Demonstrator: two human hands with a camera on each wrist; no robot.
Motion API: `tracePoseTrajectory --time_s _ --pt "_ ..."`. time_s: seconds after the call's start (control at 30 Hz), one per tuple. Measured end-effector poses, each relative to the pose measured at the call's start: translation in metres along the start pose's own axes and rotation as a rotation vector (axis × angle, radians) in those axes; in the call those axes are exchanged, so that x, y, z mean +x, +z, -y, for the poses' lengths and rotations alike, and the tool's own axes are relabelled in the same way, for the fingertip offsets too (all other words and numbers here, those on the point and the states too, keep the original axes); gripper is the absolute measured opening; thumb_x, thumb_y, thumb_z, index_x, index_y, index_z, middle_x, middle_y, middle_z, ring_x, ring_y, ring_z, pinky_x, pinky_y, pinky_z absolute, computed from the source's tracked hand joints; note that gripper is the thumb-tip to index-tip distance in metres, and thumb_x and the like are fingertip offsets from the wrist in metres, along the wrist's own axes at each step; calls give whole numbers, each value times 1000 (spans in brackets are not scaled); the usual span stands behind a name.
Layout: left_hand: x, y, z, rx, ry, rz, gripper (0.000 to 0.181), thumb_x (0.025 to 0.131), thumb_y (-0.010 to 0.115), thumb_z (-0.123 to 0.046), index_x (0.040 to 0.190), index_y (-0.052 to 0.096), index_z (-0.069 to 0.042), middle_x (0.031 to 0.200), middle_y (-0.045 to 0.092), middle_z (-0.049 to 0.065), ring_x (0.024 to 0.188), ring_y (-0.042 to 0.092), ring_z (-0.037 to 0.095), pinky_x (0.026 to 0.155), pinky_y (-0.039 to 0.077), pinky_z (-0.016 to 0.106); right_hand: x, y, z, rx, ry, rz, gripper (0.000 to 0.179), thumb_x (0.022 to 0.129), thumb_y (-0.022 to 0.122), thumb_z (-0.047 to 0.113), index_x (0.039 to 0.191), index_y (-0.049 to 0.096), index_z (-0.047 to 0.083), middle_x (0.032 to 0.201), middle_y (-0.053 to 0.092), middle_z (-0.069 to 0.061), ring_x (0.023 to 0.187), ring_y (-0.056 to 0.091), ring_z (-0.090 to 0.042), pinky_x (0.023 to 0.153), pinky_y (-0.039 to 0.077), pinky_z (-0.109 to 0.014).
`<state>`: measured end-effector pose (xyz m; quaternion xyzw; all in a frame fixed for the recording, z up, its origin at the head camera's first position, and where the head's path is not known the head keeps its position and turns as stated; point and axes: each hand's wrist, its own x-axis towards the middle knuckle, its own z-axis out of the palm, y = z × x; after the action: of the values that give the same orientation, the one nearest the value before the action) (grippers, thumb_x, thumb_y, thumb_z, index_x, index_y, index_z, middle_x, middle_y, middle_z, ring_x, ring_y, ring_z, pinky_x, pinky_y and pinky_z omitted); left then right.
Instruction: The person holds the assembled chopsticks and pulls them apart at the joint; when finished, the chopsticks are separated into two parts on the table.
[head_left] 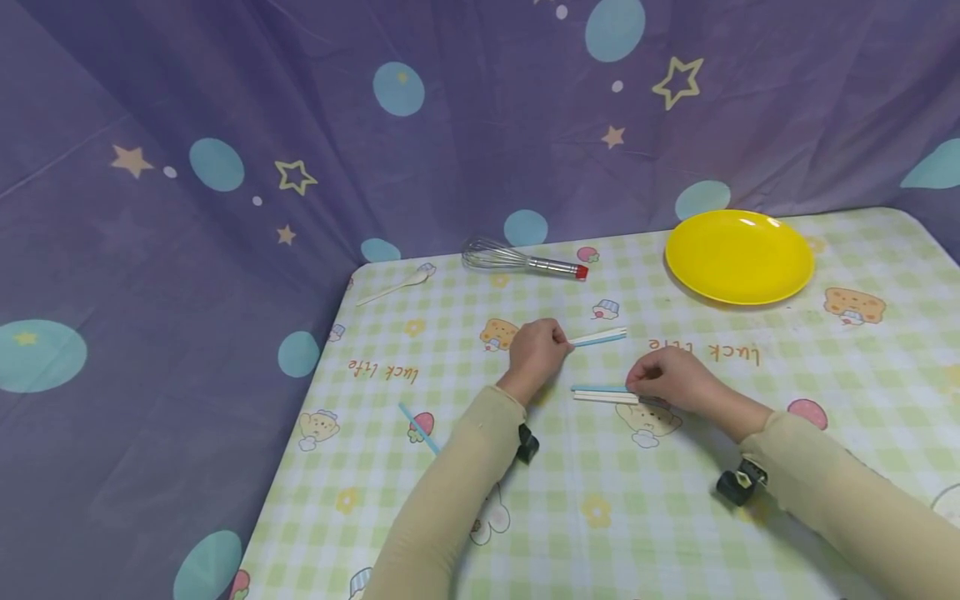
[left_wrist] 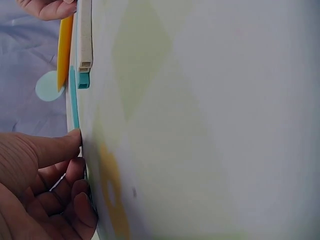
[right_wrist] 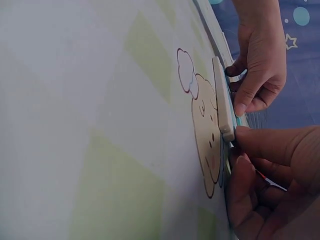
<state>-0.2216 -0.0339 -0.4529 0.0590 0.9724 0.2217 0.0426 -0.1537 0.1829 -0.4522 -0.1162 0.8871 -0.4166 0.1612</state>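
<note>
Two small groups of straight sticks lie on the tablecloth between the hands. My left hand (head_left: 538,354) pinches the left end of the far light-blue stick (head_left: 603,337); cream sticks (head_left: 596,335) lie along its far side. Closer to me is a second light-blue stick (head_left: 597,388), with cream sticks (head_left: 603,397) along its near side. My right hand (head_left: 675,379) pinches its right end between thumb and fingers. In the left wrist view, the cream stick (left_wrist: 85,37) shows a hollow square end. Another light-blue stick (head_left: 418,427) lies left of my left forearm, partly hidden by the sleeve.
At the back right stands a yellow plate (head_left: 738,258). A wire whisk (head_left: 525,260) with a red-tipped handle lies at the back edge, and a pale spoon (head_left: 397,287) at the back left. A purple curtain (head_left: 450,167) hangs behind the checked tablecloth (head_left: 540,533).
</note>
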Motion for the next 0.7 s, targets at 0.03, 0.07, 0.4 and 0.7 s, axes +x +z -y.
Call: tracePoseTrajectory --time_s 0.03,0.07,0.4,0.7 --pt "0 0 0 -4 -4 3 22 84 78 -29 72 62 -19 70 58 -9 69 54 11 67 44 27 0 0 0 -3 -2 -1 5 88 71 10 85 74 7 76 68 2 64 51 -15 63 43 -31" --pt "0 -1 0 -10 -8 5 23 84 79 -29 72 62 -19 70 58 -8 69 54 11 67 44 27 1 0 -1 -7 -1 -1 5 88 71 10 85 74 7 76 67 2 64 51 -15 64 43 -31" --pt "-4 -24 15 -40 -11 -8 19 85 77 -31 76 67 -18 75 63 -8 70 57 12 65 45 27 2 0 -2 -9 5 7 8 90 70 16 88 74 9 74 65 3 63 52 -16 66 43 -33" --pt "-22 -51 48 -157 64 13 12 91 71 -23 86 70 -12 83 65 -1 77 57 15 75 47 32 2 -2 11 -12 11 -9 13 92 68 21 93 74 9 86 65 -1 74 53 -17 69 44 -32"
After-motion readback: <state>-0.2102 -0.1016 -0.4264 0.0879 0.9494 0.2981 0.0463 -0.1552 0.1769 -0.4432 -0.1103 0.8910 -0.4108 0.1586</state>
